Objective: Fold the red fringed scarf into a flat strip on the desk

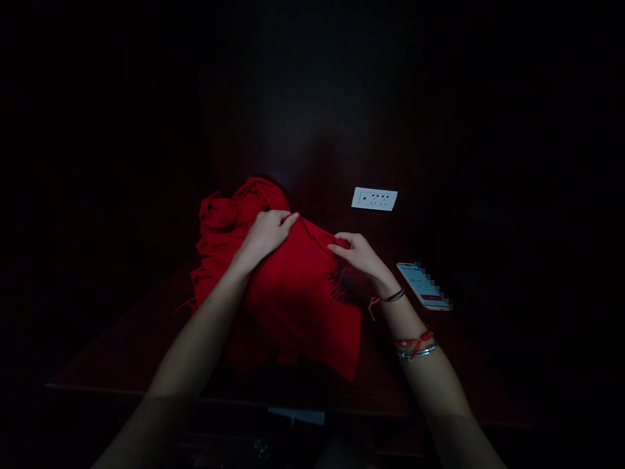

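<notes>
A red scarf (303,293) with dark fringe at its right end is spread between my hands over the table. My left hand (267,233) pinches its upper edge between thumb and fingers. Further right, my right hand (358,253) grips the same edge close to the fringed corner, thumb towards me. Part of the cloth hangs down in front, its lower edge near the table's front. Behind and to the left, more red cloth (222,218) lies bunched in folds; whether it belongs to the same piece I cannot tell.
A phone (424,286) with a lit screen lies on the dark table (122,365), right of my right hand. A white socket plate (374,198) is set in the back wall. Below the table's front edge a pale flat thing (297,415) shows. The surroundings are very dark.
</notes>
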### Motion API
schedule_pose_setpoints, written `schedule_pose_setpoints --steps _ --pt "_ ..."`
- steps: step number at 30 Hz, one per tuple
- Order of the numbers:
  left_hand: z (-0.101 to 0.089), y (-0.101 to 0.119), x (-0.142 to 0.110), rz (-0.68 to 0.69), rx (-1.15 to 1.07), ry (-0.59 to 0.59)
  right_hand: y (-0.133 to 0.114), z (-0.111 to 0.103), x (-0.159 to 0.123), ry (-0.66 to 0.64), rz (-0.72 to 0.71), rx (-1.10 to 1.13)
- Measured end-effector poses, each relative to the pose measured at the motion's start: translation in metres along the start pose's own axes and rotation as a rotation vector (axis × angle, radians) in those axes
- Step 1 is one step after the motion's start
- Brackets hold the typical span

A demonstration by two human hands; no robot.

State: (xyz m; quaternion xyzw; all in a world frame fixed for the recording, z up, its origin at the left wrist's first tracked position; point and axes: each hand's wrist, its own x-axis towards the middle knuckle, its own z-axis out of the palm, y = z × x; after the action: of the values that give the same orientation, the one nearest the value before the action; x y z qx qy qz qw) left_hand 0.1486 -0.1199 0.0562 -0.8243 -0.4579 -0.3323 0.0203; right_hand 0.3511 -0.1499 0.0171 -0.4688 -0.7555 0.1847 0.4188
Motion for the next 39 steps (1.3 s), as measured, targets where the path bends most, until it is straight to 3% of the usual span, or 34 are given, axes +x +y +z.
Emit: schedule_pose_setpoints --steps 3,5,9,11,13,15,17,19,21,25,27,29,31,34,37,39 --pt "-0.008 -0.017 0.0 -0.21 0.151 0.041 0.006 -0.009 0.001 0.008 0.07 0.079" --pt "-0.008 -0.021 -0.001 -0.268 0.241 -0.032 0.006 -0.011 0.001 0.037 0.075 0.152" --pt "0.006 -0.012 -0.005 -0.137 0.234 -0.28 0.003 -0.008 0.003 -0.004 0.022 0.188" --pt "0.014 -0.007 -0.006 -0.125 0.235 -0.414 0.008 -0.005 0.002 -0.074 0.046 0.096" --pt "0.019 -0.003 -0.006 -0.145 0.247 -0.466 0.019 0.001 0.002 -0.162 0.102 -0.045" --pt "0.019 -0.001 -0.004 -0.117 0.188 -0.361 0.032 0.012 0.0 -0.243 0.142 -0.139" --pt "0.014 0.001 -0.002 -0.018 0.03 -0.175 0.042 0.029 -0.002 -0.287 0.129 -0.091" --pt "0.007 0.003 0.0 0.084 -0.146 -0.032 0.045 0.047 -0.004 -0.296 0.095 0.104" --pt "-0.001 0.002 0.002 0.118 -0.241 0.037 0.043 0.06 -0.005 -0.249 0.104 0.339" --pt "-0.011 -0.017 0.002 -0.065 -0.102 0.016 0.027 0.055 -0.002 -0.069 0.159 0.528" --pt "-0.012 -0.03 0.001 -0.217 0.063 -0.062 0.02 0.041 0.0 -0.007 0.134 0.422" --pt "-0.011 -0.035 -0.002 -0.272 0.163 -0.142 0.012 0.027 0.001 0.041 0.087 0.22" --pt "-0.004 -0.029 -0.004 -0.136 0.122 -0.202 0.006 0.016 0.001 0.07 0.049 0.03" --pt "0.013 -0.004 -0.005 0.186 -0.048 -0.284 -0.003 0.009 -0.002 0.111 0.03 -0.091" --pt "0.028 0.016 -0.004 0.246 -0.101 -0.311 -0.008 0.005 -0.005 0.142 0.063 -0.079" --pt "0.029 0.017 -0.002 0.242 -0.098 -0.258 -0.008 0.002 -0.006 0.14 0.088 -0.047"
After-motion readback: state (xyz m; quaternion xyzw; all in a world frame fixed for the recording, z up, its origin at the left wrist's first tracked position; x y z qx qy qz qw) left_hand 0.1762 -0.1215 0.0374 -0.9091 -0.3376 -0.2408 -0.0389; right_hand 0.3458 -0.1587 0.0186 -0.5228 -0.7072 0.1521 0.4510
